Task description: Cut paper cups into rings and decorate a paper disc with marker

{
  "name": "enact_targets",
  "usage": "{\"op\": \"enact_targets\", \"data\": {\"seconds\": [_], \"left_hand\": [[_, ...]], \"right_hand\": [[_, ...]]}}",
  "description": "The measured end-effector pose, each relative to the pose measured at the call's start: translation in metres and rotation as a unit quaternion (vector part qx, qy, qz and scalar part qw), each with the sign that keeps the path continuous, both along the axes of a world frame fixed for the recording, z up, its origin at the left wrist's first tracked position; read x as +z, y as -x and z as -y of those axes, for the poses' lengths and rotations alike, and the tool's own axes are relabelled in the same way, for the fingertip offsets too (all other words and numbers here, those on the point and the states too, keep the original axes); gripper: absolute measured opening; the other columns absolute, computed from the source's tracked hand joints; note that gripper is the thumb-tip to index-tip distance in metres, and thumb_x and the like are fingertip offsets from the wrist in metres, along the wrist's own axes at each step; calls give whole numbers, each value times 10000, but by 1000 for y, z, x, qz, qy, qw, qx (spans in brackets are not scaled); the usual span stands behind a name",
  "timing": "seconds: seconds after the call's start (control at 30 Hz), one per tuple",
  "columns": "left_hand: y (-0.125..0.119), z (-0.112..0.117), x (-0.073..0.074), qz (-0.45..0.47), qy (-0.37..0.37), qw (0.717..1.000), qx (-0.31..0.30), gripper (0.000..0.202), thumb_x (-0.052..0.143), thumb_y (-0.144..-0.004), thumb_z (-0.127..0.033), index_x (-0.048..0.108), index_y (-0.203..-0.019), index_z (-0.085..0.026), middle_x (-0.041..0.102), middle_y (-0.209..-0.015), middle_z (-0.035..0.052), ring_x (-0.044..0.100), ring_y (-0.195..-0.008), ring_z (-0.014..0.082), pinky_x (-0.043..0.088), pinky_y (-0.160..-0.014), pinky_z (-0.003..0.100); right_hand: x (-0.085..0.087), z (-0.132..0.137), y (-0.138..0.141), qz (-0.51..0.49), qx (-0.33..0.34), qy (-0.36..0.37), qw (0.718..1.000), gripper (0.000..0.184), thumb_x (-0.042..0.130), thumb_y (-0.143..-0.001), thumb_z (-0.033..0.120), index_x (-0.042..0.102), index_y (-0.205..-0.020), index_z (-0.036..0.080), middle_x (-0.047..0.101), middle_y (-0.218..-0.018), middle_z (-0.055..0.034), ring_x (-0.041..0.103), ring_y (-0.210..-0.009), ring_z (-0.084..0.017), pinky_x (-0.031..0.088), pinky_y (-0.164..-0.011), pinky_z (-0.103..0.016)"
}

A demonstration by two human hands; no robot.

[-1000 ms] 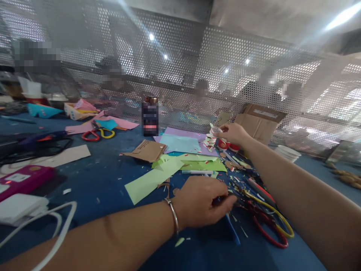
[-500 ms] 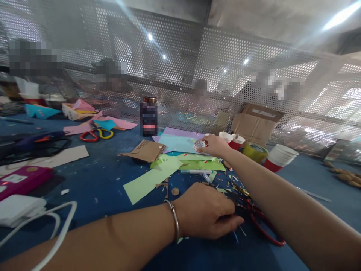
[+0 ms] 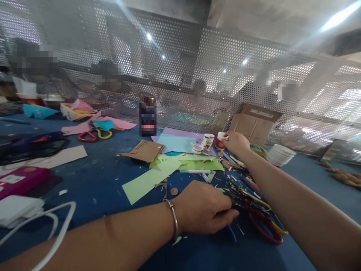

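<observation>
My left hand (image 3: 204, 209) lies low on the blue table (image 3: 98, 180), fingers curled and pinched at something small I cannot make out, right beside the red-handled scissors (image 3: 263, 226). My right hand (image 3: 237, 142) reaches far across the table, its fingers closed round a small red and white paper cup (image 3: 220, 140). Another small decorated cup (image 3: 208, 140) and a round white piece (image 3: 197, 148) stand just left of it. Green paper sheets (image 3: 158, 173) lie between the two hands.
A dark jar (image 3: 148, 116) stands mid-table before the perforated metal screen (image 3: 180, 75). Cardboard pieces (image 3: 145, 150), a brown box (image 3: 255, 124), stacked cups (image 3: 279, 155), a second pair of scissors (image 3: 93, 133), a white cable (image 3: 53, 226) and paper scraps lie around.
My right hand has set down the round white piece and moved right to grip the small red cup. The left hand stays at the scissors.
</observation>
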State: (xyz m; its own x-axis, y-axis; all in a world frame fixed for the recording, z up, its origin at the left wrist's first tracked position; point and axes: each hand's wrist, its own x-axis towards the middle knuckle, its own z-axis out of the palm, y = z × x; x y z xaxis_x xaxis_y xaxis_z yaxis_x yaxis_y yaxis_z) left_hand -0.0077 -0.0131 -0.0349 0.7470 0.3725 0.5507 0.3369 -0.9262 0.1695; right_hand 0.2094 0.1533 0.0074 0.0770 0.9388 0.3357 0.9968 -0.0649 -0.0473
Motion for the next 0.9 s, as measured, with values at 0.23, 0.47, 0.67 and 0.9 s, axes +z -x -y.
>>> {"op": "enact_targets", "data": {"seconds": [0.23, 0.47, 0.67, 0.9], "left_hand": [[0, -1, 1, 10, 6, 1000, -1, 353, 504, -957, -359, 550, -653, -186, 624, -612, -14, 574, -581, 124, 316, -514, 293], [4, -7, 6, 186, 27, 976, 106, 132, 545, -934, -264, 624, -994, -177, 662, -941, 57, 600, -916, 197, 484, -830, 343], [3, -12, 3, 220, 52, 951, 211, 744, 738, -799, -347, 382, -1425, -157, 502, -1409, 148, 437, -1303, 301, 359, -1117, 488], [4, -16, 1, 85, 103, 980, 145, 717, 682, -851, -454, 413, -1442, -149, 577, -1348, 133, 535, -1214, 275, 436, -1063, 440]], "right_hand": [[-6, 8, -12, 7, 1, -22, 1000, 232, 554, -964, 297, 688, -1109, 176, 706, -1097, -112, 670, -1017, -257, 527, -828, -376], [14, 66, -3, -43, 75, -89, 992, 251, 554, -910, 368, 711, -996, 192, 743, -853, -49, 680, -792, -198, 432, -669, -271], [11, 157, 9, -253, 214, -26, 943, 266, 628, -877, 462, 692, -864, 204, 646, -665, 14, 536, -583, -124, 388, -541, -237], [6, 198, 22, -393, 238, 102, 883, 250, 665, -868, 435, 654, -792, 196, 554, -579, 44, 481, -485, -86, 378, -468, -208]]}}
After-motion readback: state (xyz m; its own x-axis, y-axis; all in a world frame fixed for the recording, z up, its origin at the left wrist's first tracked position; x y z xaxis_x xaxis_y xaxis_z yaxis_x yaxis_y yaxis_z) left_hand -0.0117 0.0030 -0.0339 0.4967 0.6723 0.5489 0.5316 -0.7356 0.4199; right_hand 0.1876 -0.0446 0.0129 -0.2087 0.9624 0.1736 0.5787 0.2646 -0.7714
